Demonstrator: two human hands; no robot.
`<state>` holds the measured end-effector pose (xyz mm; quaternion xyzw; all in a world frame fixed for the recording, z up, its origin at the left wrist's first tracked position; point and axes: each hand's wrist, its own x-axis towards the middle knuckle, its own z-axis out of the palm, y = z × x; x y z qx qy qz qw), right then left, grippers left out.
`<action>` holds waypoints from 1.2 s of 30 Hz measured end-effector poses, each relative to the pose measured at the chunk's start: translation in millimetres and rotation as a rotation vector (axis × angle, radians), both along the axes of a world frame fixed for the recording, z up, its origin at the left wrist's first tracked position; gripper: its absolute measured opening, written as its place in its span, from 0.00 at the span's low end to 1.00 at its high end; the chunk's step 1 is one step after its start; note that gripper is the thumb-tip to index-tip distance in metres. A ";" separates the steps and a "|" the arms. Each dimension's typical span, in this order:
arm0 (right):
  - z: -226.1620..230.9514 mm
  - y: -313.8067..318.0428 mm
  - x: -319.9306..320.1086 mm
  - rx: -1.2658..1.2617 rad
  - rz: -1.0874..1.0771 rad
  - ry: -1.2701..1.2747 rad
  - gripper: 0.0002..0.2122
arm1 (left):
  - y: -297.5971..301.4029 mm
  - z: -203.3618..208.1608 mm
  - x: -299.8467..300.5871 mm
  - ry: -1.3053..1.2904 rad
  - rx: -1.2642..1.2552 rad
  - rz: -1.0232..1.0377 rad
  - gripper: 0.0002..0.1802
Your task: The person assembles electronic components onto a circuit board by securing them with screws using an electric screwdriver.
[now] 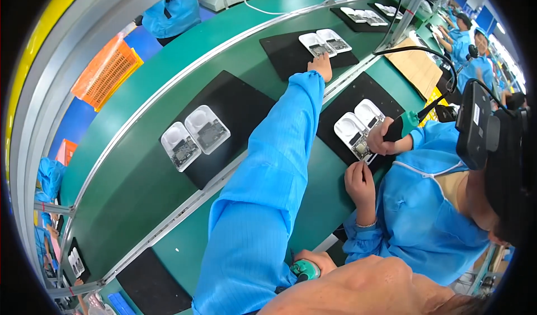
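Observation:
My left arm, in a blue sleeve, stretches far across the green bench. At its end my left hand [321, 67] grips the near edge of an open white plastic case [337, 44] with electronic parts inside, lying on a black mat [279, 49]. The fingertips are partly hidden over the case. Close to my body at the bottom, my right hand [320, 261] is wrapped round a green electric screwdriver [305, 268], whose lower part is out of sight. Left of my sleeve, another open white case [208, 129] with circuit boards rests on a black mat [240, 100].
At right a co-worker in blue [425, 197] holds a green-and-black screwdriver [407, 122] over an open white case [345, 126]. A metal rail [162, 228] runs along the bench. Black cables hang at upper right. An orange basket [106, 72] stands beyond the bench; a bare black mat [151, 284] lies lower left.

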<state>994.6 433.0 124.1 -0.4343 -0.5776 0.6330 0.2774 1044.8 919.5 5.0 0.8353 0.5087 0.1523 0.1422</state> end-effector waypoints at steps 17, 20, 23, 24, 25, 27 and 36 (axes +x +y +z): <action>-8.0 -37.2 -92.2 -0.040 -0.189 0.249 0.19 | -134.9 32.5 -234.2 0.040 0.680 -0.273 0.08; -25.6 -57.8 -134.8 -0.085 -0.308 0.378 0.20 | -230.2 55.2 -326.8 0.052 0.567 -0.251 0.06; -18.9 -62.2 -183.7 -0.018 -0.360 0.619 0.24 | -327.9 79.9 -437.4 0.099 0.543 -0.194 0.05; -12.3 -66.5 -198.4 0.044 -0.360 0.622 0.25 | -363.7 85.9 -469.7 0.104 0.543 -0.174 0.06; -11.2 -66.4 -210.2 0.085 -0.317 0.672 0.26 | -403.7 95.0 -499.9 0.189 0.517 -0.122 0.06; -9.5 -75.8 -239.5 0.214 -0.336 0.696 0.27 | -479.8 94.3 -556.1 0.239 0.481 -0.037 0.10; -36.1 -140.0 -347.9 0.424 -0.244 0.826 0.21 | -733.3 56.8 -655.0 0.283 0.330 0.171 0.11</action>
